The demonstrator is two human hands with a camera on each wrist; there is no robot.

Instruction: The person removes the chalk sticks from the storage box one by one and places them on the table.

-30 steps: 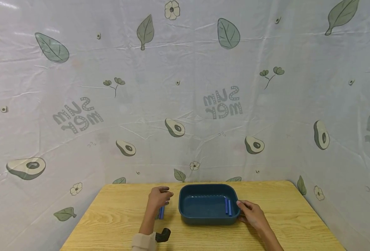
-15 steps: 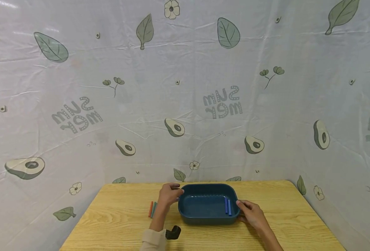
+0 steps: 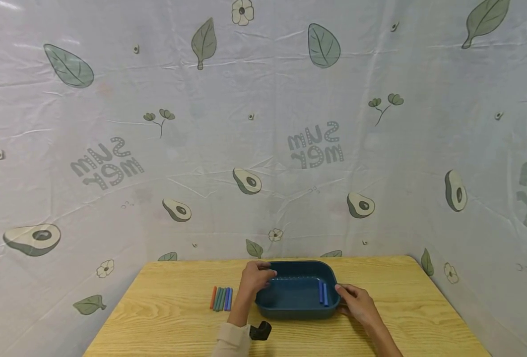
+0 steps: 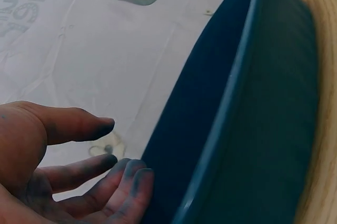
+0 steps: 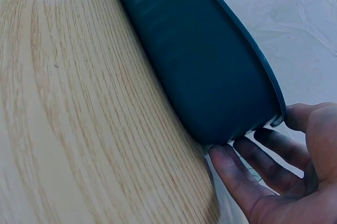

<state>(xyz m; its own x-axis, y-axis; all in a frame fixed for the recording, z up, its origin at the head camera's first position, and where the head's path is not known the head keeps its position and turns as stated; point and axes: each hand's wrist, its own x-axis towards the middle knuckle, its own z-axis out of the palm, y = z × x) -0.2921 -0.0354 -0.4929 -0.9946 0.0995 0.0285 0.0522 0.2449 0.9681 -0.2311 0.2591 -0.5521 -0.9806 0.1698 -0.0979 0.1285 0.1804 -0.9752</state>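
Observation:
A dark blue rectangular basin stands on the wooden table. Two short blue sticks lie inside it near the right end. My right hand grips this end, thumb at the rim and fingers against the outer wall, as the right wrist view shows. My left hand is over the basin's left end. In the left wrist view its thumb and fingers stand apart, nothing between them, close beside the rim. Left of that forearm, slim sticks lie side by side: a red one, green ones and blue ones.
A pale printed sheet hangs behind the wooden table and along both sides. On the left wrist sits a black fitting, next to a beige sleeve.
My left hand has moved right, from above the row of sticks to over the basin's left end, bringing the row into view. My right hand and the basin have stayed put.

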